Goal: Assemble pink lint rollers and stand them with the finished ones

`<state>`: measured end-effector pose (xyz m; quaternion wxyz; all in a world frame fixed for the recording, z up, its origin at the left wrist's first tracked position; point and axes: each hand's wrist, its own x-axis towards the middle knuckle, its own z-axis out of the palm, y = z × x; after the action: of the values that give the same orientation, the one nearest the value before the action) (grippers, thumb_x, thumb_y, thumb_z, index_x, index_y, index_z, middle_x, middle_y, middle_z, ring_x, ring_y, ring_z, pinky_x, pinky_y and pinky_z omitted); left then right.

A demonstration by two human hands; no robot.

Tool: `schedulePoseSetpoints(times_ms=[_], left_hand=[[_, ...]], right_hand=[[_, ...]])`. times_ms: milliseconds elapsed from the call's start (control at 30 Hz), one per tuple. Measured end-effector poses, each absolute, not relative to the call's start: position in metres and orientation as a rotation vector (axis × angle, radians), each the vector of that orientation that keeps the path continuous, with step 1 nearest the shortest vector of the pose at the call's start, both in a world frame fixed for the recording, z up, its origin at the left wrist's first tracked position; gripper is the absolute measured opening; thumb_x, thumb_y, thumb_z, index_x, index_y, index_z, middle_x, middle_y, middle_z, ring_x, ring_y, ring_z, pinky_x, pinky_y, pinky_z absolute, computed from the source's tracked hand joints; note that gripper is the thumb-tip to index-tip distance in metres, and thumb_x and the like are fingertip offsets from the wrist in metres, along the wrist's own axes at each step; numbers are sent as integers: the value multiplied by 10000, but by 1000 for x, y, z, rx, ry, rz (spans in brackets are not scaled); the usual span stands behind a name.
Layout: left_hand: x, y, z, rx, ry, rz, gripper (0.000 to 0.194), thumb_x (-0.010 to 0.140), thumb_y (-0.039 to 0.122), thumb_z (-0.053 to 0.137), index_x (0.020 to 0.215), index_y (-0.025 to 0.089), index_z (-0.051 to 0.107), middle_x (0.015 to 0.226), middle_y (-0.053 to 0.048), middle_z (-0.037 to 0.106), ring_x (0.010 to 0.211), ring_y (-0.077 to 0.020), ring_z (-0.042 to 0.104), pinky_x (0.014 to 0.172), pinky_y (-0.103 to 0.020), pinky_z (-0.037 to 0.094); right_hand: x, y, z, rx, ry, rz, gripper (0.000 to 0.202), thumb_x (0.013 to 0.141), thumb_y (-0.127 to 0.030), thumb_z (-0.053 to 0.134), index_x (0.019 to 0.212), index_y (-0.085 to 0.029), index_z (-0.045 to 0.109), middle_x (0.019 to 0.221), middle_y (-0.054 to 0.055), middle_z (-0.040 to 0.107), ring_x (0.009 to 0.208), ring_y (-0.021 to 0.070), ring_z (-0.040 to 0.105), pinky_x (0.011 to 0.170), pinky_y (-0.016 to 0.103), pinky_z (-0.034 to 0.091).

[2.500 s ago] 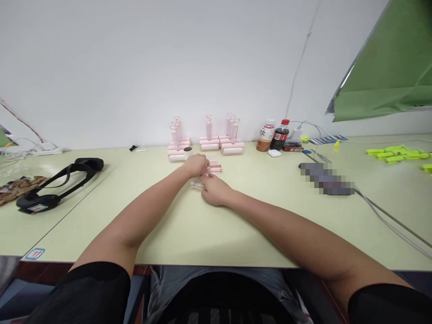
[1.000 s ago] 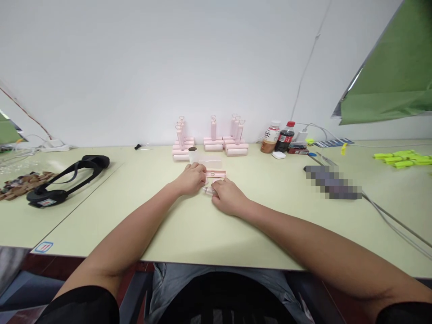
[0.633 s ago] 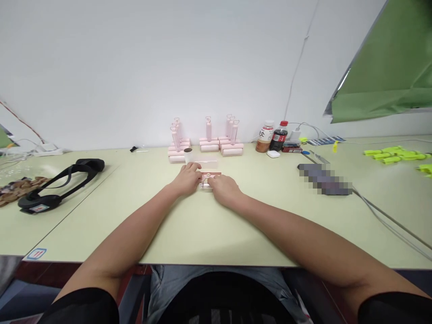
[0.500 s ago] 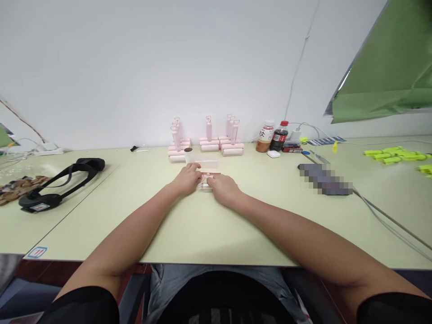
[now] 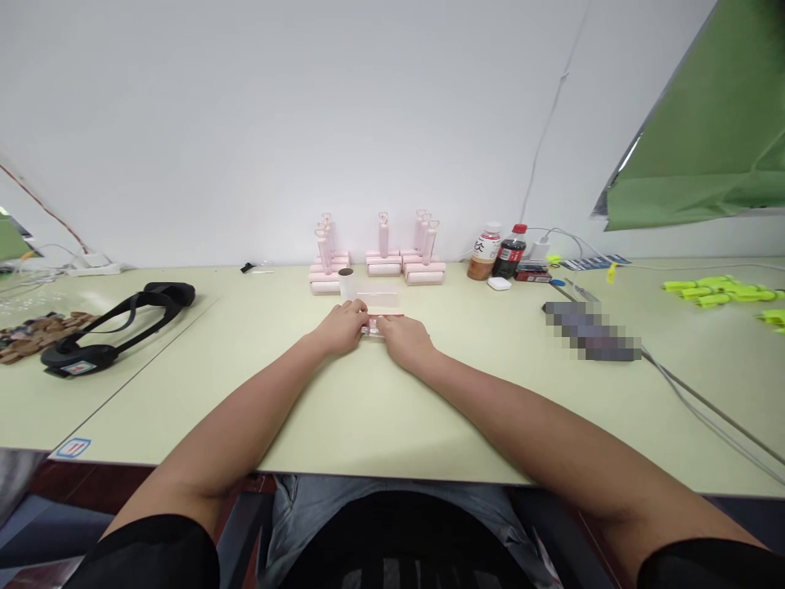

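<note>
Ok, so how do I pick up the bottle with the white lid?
I'd wrap around the middle of the white-lidded bottle, coming from its left. It stands up, and its round body is easy to curl around. The red-capped bottle crowds its right side, and the white case sits at the front right.

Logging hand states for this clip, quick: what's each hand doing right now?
Left hand: fingers curled at the small clear-and-pink piece; grip can't be told.
Right hand: fingers on the same piece; grip can't be told.
</note>
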<state>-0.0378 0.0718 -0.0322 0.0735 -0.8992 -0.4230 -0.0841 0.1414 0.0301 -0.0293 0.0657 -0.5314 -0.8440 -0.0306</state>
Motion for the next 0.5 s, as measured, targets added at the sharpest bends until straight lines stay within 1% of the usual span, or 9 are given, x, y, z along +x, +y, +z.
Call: schedulePoseSetpoints(times_ms=[167,267,367,433,500], left_hand=[[-36,71,-33,-2658,-1336,-289,222,874,195,446,883,202,668,1166,-98,580,1011,-264,573,827,-416,454],[-35,73,-34,-2641,-1352,-302,219,868,208,462,909,203,677,1173,-101,583,1008,-267,573,820,-419,457],[-33,75,-35,-2623,-1374,-306,231,868,214,458,936,196,679,1170,-108,586,1002,-268,572,821,-428,457],[-32,76,-35,-2609,-1390,-324,231,874,217,456,937,195,677,1162,-107,592,999,-267,573,824,-431,456],[-31,76,-36,-2592,-1408,-340,224,882,225,458,926,195,676,1156,-101,598,996,-267,575,820,-426,456]], right_hand=[[148,27,-30,-1591,-2564,-60,271,868,-82,430,1053,-165,611,1036,135,683,989,262,607,727,308,437],[151,29,-31,-1612,-2555,-31,219,872,-172,480,1040,-156,621,1038,149,677,989,271,605,732,313,443],[152,34,-31,-1623,-2545,-8,228,883,-231,487,1050,-151,620,1044,147,674,964,261,612,740,310,443],[152,36,-31,-1620,-2543,3,241,884,-225,480,1069,-147,613,1048,141,676,943,250,617,740,307,443],[151,35,-30,-1611,-2537,1,253,882,-214,474,1083,-138,608,1070,144,671,965,254,606,757,312,443]])
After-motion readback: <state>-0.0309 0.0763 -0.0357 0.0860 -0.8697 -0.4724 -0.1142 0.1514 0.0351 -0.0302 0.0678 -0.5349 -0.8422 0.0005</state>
